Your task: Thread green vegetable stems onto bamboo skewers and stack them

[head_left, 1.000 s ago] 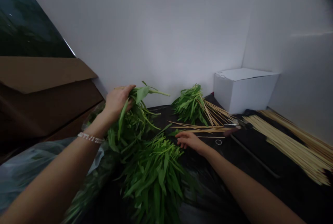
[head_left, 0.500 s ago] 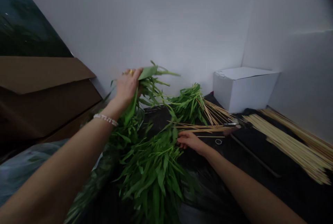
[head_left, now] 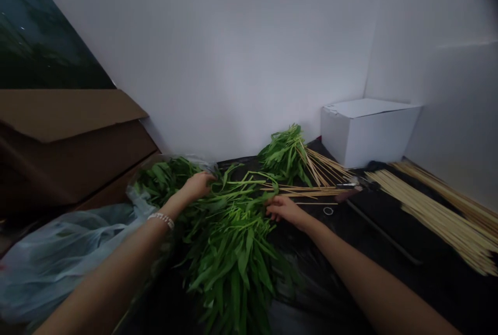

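Long leafy green stems (head_left: pixel 237 252) lie in a loose pile at the centre, their leaves pointing down toward me. My left hand (head_left: pixel 199 185), with a beaded bracelet at the wrist, is low over the upper left of the pile, fingers curled on green stems. Beside the pile's upper right edge is my right hand (head_left: pixel 280 209), its fingers bent against the stems; what they hold, if anything, is hidden by leaves. More greens (head_left: pixel 163 179) sit in a clear bag behind my left hand. Farther back, a bunch of greens (head_left: pixel 286 154) rests with thin sticks (head_left: pixel 322 164) fanning out from it.
A white box (head_left: pixel 373 133) stands at the back right. Pale sticks (head_left: pixel 431 215) lie at the right, near a black case (head_left: pixel 383 221) and a small ring (head_left: pixel 328 211). At the left are a cardboard box (head_left: pixel 73 153) and a translucent plastic bag (head_left: pixel 73 257).
My left hand has come down from above the pile, and the stems it held up now lie on top of it. My right hand has hardly moved.
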